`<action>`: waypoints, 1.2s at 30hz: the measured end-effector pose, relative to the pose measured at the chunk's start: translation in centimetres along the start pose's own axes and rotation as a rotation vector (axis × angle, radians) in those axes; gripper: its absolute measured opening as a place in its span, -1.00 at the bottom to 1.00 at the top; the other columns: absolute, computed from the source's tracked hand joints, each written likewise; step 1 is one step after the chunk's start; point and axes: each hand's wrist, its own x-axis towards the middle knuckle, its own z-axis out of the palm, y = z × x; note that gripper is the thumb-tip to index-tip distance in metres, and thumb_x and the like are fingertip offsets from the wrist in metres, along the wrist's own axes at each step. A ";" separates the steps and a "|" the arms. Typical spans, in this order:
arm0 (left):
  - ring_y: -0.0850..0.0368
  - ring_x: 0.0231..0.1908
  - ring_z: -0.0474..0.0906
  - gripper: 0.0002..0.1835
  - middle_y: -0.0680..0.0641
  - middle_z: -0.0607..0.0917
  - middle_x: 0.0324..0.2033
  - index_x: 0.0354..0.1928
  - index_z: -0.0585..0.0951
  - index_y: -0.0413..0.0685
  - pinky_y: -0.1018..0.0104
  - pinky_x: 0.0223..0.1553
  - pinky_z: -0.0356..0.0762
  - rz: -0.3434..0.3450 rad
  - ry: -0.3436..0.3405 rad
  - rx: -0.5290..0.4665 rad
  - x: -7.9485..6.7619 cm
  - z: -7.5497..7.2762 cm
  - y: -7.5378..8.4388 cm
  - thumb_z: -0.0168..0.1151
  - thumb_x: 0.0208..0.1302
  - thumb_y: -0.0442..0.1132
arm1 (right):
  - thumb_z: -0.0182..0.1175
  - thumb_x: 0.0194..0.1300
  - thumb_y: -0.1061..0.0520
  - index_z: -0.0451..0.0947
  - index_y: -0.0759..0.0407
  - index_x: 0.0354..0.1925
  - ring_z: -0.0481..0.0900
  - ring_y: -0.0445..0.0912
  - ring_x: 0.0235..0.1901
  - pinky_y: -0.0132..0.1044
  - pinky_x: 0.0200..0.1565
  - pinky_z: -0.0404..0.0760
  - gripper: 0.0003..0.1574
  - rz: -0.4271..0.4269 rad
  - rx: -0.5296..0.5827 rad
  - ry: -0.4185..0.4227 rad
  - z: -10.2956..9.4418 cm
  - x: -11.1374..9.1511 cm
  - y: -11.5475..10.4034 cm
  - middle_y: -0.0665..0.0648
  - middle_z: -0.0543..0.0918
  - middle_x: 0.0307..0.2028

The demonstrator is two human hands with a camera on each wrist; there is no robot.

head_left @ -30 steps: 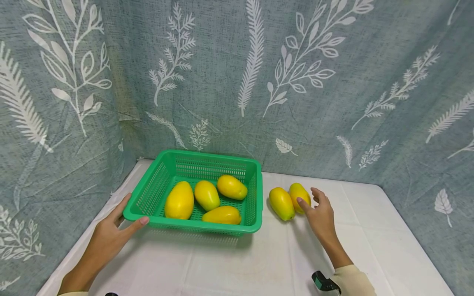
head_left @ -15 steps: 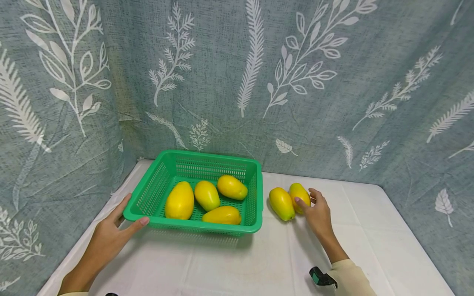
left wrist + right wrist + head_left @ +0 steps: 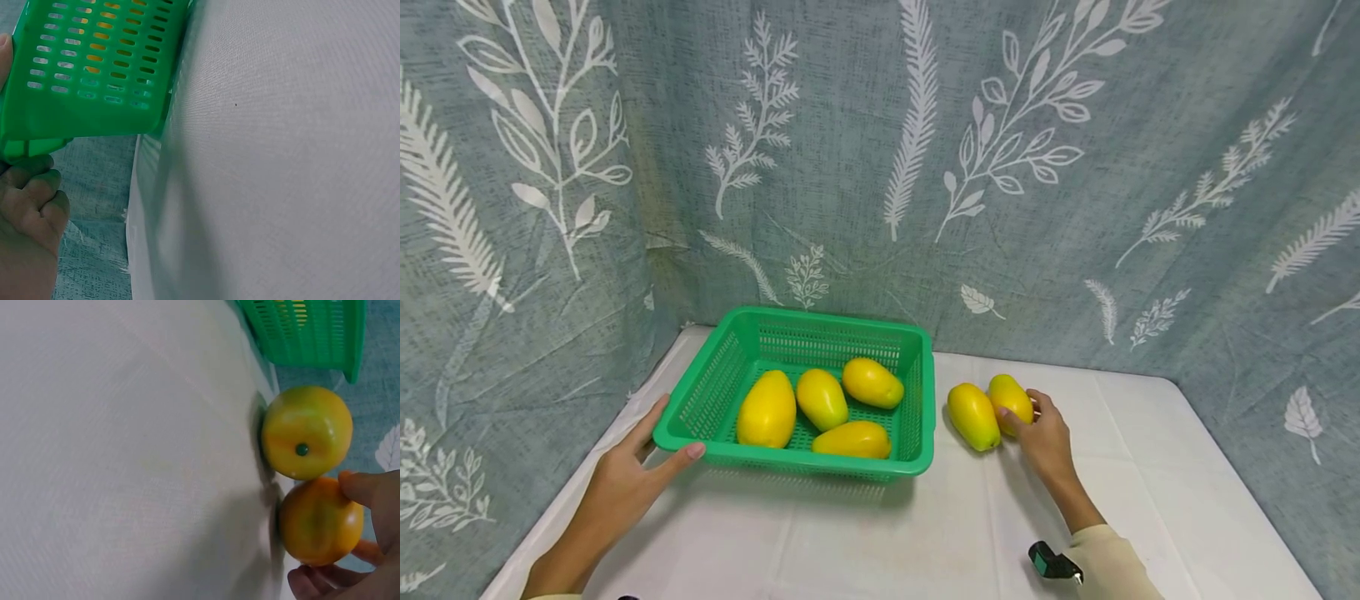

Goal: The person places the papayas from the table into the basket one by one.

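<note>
A green plastic basket (image 3: 917, 400) stands on the table, with several yellow papayas (image 3: 765, 410) lying inside. My left hand (image 3: 625, 483) grips its near left corner, thumb over the rim; in the left wrist view the fingers (image 3: 44, 187) curl by the basket's edge. To the right of the basket lie two yellow-green papayas side by side. My right hand (image 3: 1043, 433) holds the farther right papaya (image 3: 1011, 403), thumb on its near left side and fingers round its right side. The other papaya (image 3: 973, 417) lies just left of it, a green nub at its end in the right wrist view.
A white cloth (image 3: 850, 542) covers the table. Behind it and at both sides hangs a grey-green curtain (image 3: 850, 167) with white leaf prints. A small black device (image 3: 1051, 561) sits at my right sleeve (image 3: 1108, 562).
My right hand has come in closer to the right papaya, and its fingers have closed round it. The left hand and basket stay in place; the view has shifted slightly.
</note>
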 end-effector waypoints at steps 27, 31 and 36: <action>-0.66 0.45 0.21 0.03 -0.48 0.10 0.60 0.73 -0.19 0.20 -0.33 0.21 0.49 -0.005 0.005 0.009 0.0 0.0 0.1 0.29 0.53 0.14 | 0.29 0.51 0.03 0.22 0.38 0.55 0.42 0.38 0.39 0.23 0.37 0.46 -0.14 0.011 0.017 0.023 -0.7 -0.5 0.8 0.54 0.39 0.42; -0.65 0.47 0.19 0.04 -0.45 0.06 0.62 0.73 -0.19 0.20 -0.32 0.21 0.49 -0.001 0.002 0.001 0.0 0.0 0.0 0.30 0.53 0.12 | 0.28 0.52 0.02 0.20 0.37 0.56 0.39 0.38 0.41 0.24 0.40 0.43 -0.13 0.013 0.041 0.028 -1.0 -0.5 0.7 0.53 0.36 0.45; -0.62 0.48 0.20 0.04 -0.40 0.06 0.63 0.74 -0.18 0.19 -0.22 0.20 0.54 0.002 0.003 0.003 0.1 0.0 -0.1 0.30 0.53 0.13 | 0.28 0.53 0.01 0.20 0.36 0.57 0.39 0.37 0.42 0.24 0.40 0.43 -0.12 0.004 0.058 0.043 -1.2 -0.8 0.5 0.52 0.36 0.46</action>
